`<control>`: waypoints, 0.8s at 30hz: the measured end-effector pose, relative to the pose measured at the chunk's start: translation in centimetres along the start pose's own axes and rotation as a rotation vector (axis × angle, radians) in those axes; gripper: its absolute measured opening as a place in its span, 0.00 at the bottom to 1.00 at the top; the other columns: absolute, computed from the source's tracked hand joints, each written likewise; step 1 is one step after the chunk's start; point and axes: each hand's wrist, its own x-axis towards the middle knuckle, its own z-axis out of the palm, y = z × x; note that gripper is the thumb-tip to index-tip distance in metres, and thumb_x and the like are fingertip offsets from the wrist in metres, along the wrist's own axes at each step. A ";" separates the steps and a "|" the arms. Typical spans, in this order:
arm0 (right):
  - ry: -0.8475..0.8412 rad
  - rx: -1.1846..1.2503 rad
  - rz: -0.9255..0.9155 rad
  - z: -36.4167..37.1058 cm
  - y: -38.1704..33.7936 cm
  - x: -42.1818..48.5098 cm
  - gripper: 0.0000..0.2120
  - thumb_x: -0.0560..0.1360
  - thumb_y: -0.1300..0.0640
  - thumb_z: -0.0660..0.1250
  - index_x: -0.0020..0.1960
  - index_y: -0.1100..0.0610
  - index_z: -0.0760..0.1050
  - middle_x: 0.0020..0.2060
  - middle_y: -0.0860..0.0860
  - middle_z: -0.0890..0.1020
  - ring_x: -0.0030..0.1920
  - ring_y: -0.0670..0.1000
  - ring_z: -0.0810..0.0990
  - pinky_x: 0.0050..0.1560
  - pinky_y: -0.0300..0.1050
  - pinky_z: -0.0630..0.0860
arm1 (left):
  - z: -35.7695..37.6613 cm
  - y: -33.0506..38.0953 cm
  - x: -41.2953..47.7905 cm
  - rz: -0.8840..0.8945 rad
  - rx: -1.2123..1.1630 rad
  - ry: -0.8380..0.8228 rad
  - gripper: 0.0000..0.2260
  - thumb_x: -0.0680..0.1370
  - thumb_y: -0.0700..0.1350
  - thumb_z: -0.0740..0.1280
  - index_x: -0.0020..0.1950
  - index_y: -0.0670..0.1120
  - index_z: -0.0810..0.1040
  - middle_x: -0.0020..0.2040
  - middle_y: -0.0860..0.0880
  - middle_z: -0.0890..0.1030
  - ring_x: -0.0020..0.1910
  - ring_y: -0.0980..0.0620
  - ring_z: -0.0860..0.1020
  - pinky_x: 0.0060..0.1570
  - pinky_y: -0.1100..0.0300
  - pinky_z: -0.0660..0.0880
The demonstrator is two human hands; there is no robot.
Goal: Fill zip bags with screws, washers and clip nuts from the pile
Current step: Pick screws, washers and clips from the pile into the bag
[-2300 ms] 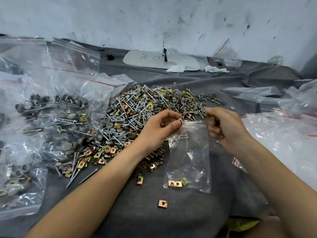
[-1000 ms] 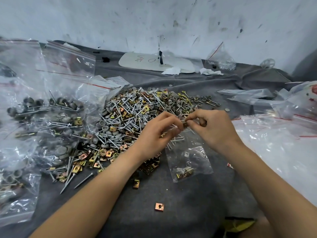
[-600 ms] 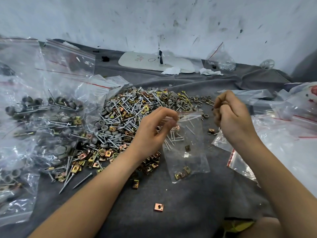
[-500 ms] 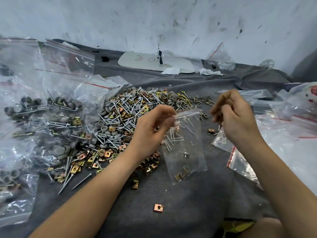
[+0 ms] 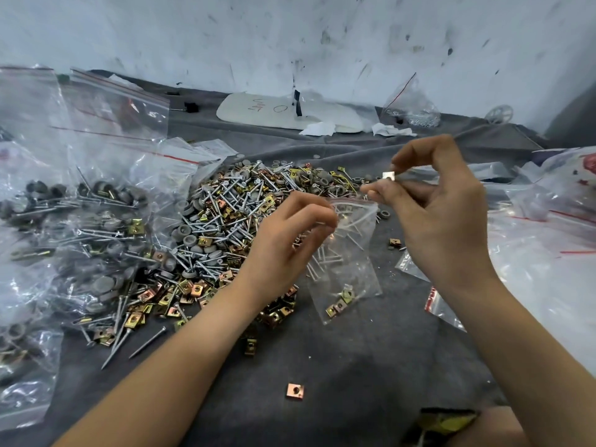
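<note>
A pile (image 5: 232, 214) of screws, grey washers and brass-coloured clip nuts lies on the grey cloth (image 5: 338, 366). My left hand (image 5: 290, 240) pinches the left side of the mouth of a small clear zip bag (image 5: 345, 262), which hangs open above the cloth. Several screws and a few clip nuts lie inside the bag. My right hand (image 5: 438, 214) is just right of the bag's mouth and pinches a small square clip nut (image 5: 388, 175) between thumb and forefinger, slightly above the opening.
Large filled zip bags (image 5: 74, 221) crowd the left. Empty zip bags (image 5: 545, 240) lie on the right. A lone clip nut (image 5: 294, 391) sits on the cloth near me. A white board (image 5: 283, 112) and a small bag (image 5: 411, 108) lie by the back wall.
My right hand moved left from beside the empty bags to the bag's mouth, now showing a clip nut in its fingertips. My left hand keeps holding the bag open.
</note>
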 end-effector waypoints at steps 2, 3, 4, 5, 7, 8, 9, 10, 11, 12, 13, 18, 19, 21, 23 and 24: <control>-0.030 -0.050 -0.062 0.4 -0.6 -0.4 0.18 0.72 0.66 0.71 0.48 0.46 0.69 0.42 0.49 0.78 0.41 0.44 0.84 0.43 0.37 0.80 | 0.2 0.1 -0.1 0.042 0.010 -0.020 0.06 0.78 0.37 0.65 0.48 0.37 0.80 0.51 0.41 0.77 0.51 0.50 0.77 0.48 0.56 0.77; -0.051 -0.082 -0.099 0.5 -0.7 -0.5 0.18 0.71 0.66 0.72 0.49 0.48 0.70 0.41 0.49 0.78 0.41 0.45 0.83 0.44 0.38 0.80 | 0.3 0.1 -0.1 0.053 0.014 -0.021 0.05 0.78 0.37 0.65 0.48 0.37 0.80 0.52 0.41 0.76 0.51 0.51 0.76 0.49 0.57 0.76; -0.079 -0.122 -0.137 0.7 -0.8 -0.7 0.16 0.71 0.67 0.72 0.50 0.51 0.71 0.40 0.50 0.79 0.42 0.47 0.82 0.46 0.40 0.80 | 0.3 0.0 -0.1 0.059 0.012 -0.017 0.05 0.78 0.37 0.65 0.48 0.37 0.80 0.52 0.40 0.76 0.52 0.52 0.76 0.50 0.58 0.76; -0.110 -0.175 -0.174 0.8 -0.9 -0.7 0.14 0.70 0.67 0.72 0.51 0.53 0.73 0.39 0.50 0.80 0.44 0.49 0.81 0.49 0.42 0.78 | 0.3 0.0 -0.1 0.063 0.006 -0.011 0.05 0.78 0.37 0.65 0.49 0.36 0.80 0.52 0.40 0.76 0.52 0.52 0.76 0.51 0.60 0.75; -0.142 -0.281 -0.219 1.0 -0.9 -0.8 0.12 0.70 0.65 0.73 0.51 0.58 0.76 0.40 0.48 0.80 0.50 0.51 0.78 0.53 0.40 0.73 | 0.3 0.1 -0.1 0.075 -0.018 0.000 0.05 0.78 0.37 0.64 0.50 0.38 0.79 0.53 0.40 0.75 0.53 0.53 0.75 0.53 0.63 0.73; -0.146 -0.304 -0.224 1.1 -0.8 -0.8 0.11 0.69 0.65 0.73 0.51 0.59 0.77 0.40 0.47 0.80 0.53 0.50 0.76 0.54 0.37 0.71 | 0.3 0.1 -0.1 0.084 -0.033 0.003 0.04 0.79 0.38 0.64 0.50 0.40 0.77 0.53 0.40 0.75 0.54 0.54 0.74 0.54 0.64 0.72; -0.143 -0.309 -0.227 1.1 -0.8 -0.8 0.11 0.70 0.65 0.73 0.51 0.59 0.78 0.41 0.47 0.79 0.54 0.48 0.75 0.55 0.34 0.70 | 0.3 0.1 -0.1 0.090 -0.047 0.004 0.03 0.79 0.38 0.63 0.51 0.42 0.76 0.54 0.41 0.75 0.54 0.53 0.75 0.54 0.63 0.72; -0.125 -0.307 -0.225 1.0 -0.7 -0.7 0.11 0.70 0.64 0.72 0.52 0.59 0.78 0.43 0.46 0.79 0.54 0.45 0.74 0.55 0.31 0.68 | 0.3 0.2 -0.1 0.090 -0.061 0.007 0.03 0.79 0.38 0.63 0.51 0.43 0.75 0.54 0.40 0.75 0.54 0.51 0.75 0.54 0.61 0.73; -0.089 -0.296 -0.208 0.9 -0.5 -0.6 0.10 0.72 0.63 0.70 0.53 0.58 0.78 0.45 0.46 0.79 0.54 0.44 0.73 0.55 0.28 0.67 | 0.3 0.2 -0.1 0.084 -0.074 0.020 0.03 0.79 0.38 0.63 0.51 0.44 0.74 0.54 0.40 0.75 0.54 0.49 0.76 0.53 0.58 0.74; -0.035 -0.267 -0.166 0.6 -0.1 -0.4 0.09 0.73 0.63 0.69 0.53 0.56 0.77 0.47 0.46 0.79 0.54 0.44 0.74 0.55 0.27 0.67 | 0.3 0.2 -0.1 0.072 -0.083 0.043 0.03 0.79 0.38 0.63 0.52 0.44 0.74 0.54 0.40 0.75 0.54 0.46 0.77 0.52 0.54 0.76; 0.027 -0.217 -0.096 0.2 0.5 0.0 0.08 0.74 0.62 0.67 0.53 0.54 0.77 0.47 0.46 0.80 0.53 0.45 0.76 0.56 0.29 0.68 | 0.3 0.1 -0.1 0.057 -0.085 0.075 0.03 0.80 0.38 0.63 0.52 0.44 0.73 0.53 0.39 0.75 0.54 0.44 0.77 0.51 0.50 0.77; -0.005 -0.370 0.336 -1.9 6.7 0.8 0.07 0.75 0.65 0.66 0.50 0.55 0.79 0.45 0.51 0.82 0.48 0.50 0.80 0.52 0.38 0.72 | -0.3 -0.2 -0.1 -0.037 -0.107 0.209 0.05 0.79 0.36 0.64 0.53 0.44 0.73 0.54 0.40 0.75 0.54 0.42 0.77 0.49 0.45 0.78; -0.099 -0.460 0.404 -2.0 8.1 0.4 0.08 0.75 0.65 0.66 0.51 0.57 0.80 0.47 0.53 0.83 0.47 0.49 0.79 0.52 0.37 0.71 | -0.3 -0.2 -0.2 -0.049 -0.119 0.223 0.05 0.79 0.36 0.64 0.53 0.44 0.73 0.54 0.40 0.75 0.54 0.42 0.77 0.49 0.46 0.79; -0.266 -0.578 0.480 -2.1 10.1 -0.3 0.10 0.75 0.65 0.68 0.54 0.59 0.81 0.50 0.55 0.84 0.47 0.49 0.79 0.52 0.37 0.70 | -0.2 -0.1 -0.3 -0.076 -0.137 0.235 0.05 0.79 0.36 0.64 0.53 0.42 0.75 0.54 0.40 0.75 0.55 0.46 0.78 0.51 0.51 0.79; -0.379 -0.677 0.505 -1.9 11.0 -0.6 0.11 0.75 0.63 0.68 0.57 0.58 0.81 0.52 0.55 0.84 0.51 0.53 0.80 0.54 0.41 0.73 | -0.1 0.0 -0.4 -0.123 -0.117 0.234 0.07 0.78 0.37 0.65 0.56 0.39 0.77 0.55 0.41 0.75 0.55 0.52 0.78 0.54 0.55 0.79; -0.415 -0.730 0.500 -1.8 11.3 -0.5 0.11 0.75 0.62 0.68 0.57 0.58 0.80 0.53 0.55 0.83 0.54 0.55 0.80 0.55 0.43 0.73 | 0.0 0.0 -0.4 -0.149 -0.099 0.232 0.10 0.78 0.38 0.65 0.58 0.38 0.76 0.56 0.42 0.75 0.55 0.55 0.78 0.54 0.58 0.79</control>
